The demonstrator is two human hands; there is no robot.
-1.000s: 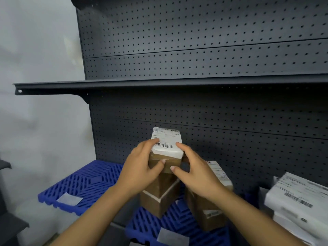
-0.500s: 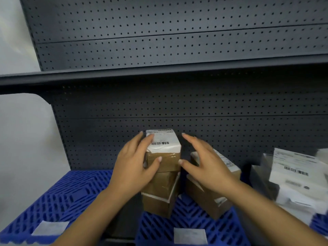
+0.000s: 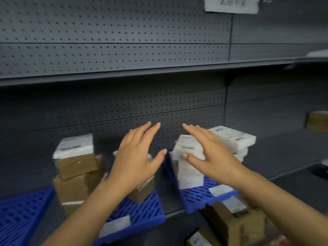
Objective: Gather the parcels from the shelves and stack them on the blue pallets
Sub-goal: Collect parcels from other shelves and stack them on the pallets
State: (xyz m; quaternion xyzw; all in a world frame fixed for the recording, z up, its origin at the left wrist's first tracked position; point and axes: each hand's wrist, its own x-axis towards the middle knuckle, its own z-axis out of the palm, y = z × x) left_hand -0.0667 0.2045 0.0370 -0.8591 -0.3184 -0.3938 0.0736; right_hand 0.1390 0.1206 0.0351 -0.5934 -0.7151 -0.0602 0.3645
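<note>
A stack of brown taped parcels (image 3: 75, 172), the top one with a white label, stands on a blue pallet (image 3: 142, 213) at the left. My left hand (image 3: 137, 157) hovers open to its right, in front of another brown parcel (image 3: 142, 191), holding nothing. My right hand (image 3: 210, 153) is open too, palm down, in front of a stack of white parcels (image 3: 190, 167) on a second blue pallet (image 3: 198, 197). More white parcels (image 3: 232, 137) lie behind that hand.
A dark pegboard shelf unit (image 3: 113, 96) fills the view, with an upper shelf edge across it. A third blue pallet (image 3: 21, 213) sits at far left. Brown boxes (image 3: 234, 224) lie low at the right, another box (image 3: 316, 121) on the right-hand shelf, a paper sign (image 3: 230, 4) above.
Both hands have let go of the top labelled parcel and lifted off to the right, fingers spread. The view has swung right, so the brown stack now sits at the left.
</note>
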